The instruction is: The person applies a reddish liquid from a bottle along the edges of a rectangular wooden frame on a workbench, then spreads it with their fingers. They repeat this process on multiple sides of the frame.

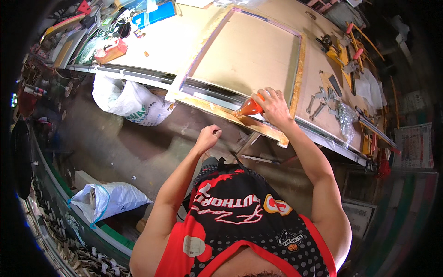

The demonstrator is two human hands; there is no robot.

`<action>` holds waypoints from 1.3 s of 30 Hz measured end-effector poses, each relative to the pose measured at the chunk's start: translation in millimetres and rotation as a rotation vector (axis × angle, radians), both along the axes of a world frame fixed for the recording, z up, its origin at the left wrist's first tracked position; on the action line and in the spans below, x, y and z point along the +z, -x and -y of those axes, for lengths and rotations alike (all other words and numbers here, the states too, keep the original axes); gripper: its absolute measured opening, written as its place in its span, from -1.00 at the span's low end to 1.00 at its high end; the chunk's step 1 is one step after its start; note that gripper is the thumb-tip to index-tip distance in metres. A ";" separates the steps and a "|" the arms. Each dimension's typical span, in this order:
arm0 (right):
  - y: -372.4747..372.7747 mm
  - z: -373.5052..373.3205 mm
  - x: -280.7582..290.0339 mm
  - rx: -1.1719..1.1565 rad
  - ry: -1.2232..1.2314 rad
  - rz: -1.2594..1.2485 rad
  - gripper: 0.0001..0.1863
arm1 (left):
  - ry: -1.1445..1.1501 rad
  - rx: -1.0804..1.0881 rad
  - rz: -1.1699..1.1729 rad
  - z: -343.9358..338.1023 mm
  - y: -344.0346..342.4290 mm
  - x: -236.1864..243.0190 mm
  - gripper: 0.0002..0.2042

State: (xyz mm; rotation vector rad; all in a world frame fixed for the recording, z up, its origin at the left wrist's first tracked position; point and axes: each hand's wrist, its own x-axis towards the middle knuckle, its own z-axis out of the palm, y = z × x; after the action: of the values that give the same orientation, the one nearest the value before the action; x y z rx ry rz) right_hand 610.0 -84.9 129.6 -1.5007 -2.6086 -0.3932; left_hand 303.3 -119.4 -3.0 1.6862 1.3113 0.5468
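Observation:
My right hand (274, 106) grips a clear bottle of orange liquid (247, 107), tilted so its narrow end meets the near rail of a wooden frame (199, 102). The frame lies on a pale board (247, 55) and its near side overhangs the edge of the bench. My left hand (210, 135) hangs lower and to the left, off the bench, its fingers curled; I cannot make out whether they hold anything.
Cables, a blue item (153, 17) and a red container (110, 51) crowd the back left. Spanners (318, 104), clamps (344, 55) and plastic wrap (346, 124) lie at the right. White sacks (129, 97) stand below the bench and at the lower left (115, 201).

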 end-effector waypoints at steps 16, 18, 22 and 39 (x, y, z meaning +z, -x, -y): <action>-112.1 96.8 -2.6 -0.207 0.042 -0.044 -0.22 | 0.073 -0.172 0.055 37.4 -107.4 -6.7 -0.79; -123.5 109.1 -3.6 -0.244 0.057 -0.044 -0.19 | 0.078 -0.196 0.047 42.3 -120.2 -7.6 -0.78; -143.7 132.7 -7.8 -0.324 0.097 -0.081 -0.13 | 0.096 -0.253 0.027 53.9 -143.9 -6.3 -0.77; -115.9 215.0 -15.1 -0.667 0.310 -0.738 -0.24 | 0.331 -0.349 0.343 133.4 -229.2 39.6 -0.36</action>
State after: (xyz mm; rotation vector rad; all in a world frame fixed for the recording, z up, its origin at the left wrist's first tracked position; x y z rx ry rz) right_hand 725.9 -299.9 114.6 -2.0730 -1.6122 0.4727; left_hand 532.5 -252.9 36.6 1.4263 0.7884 0.3672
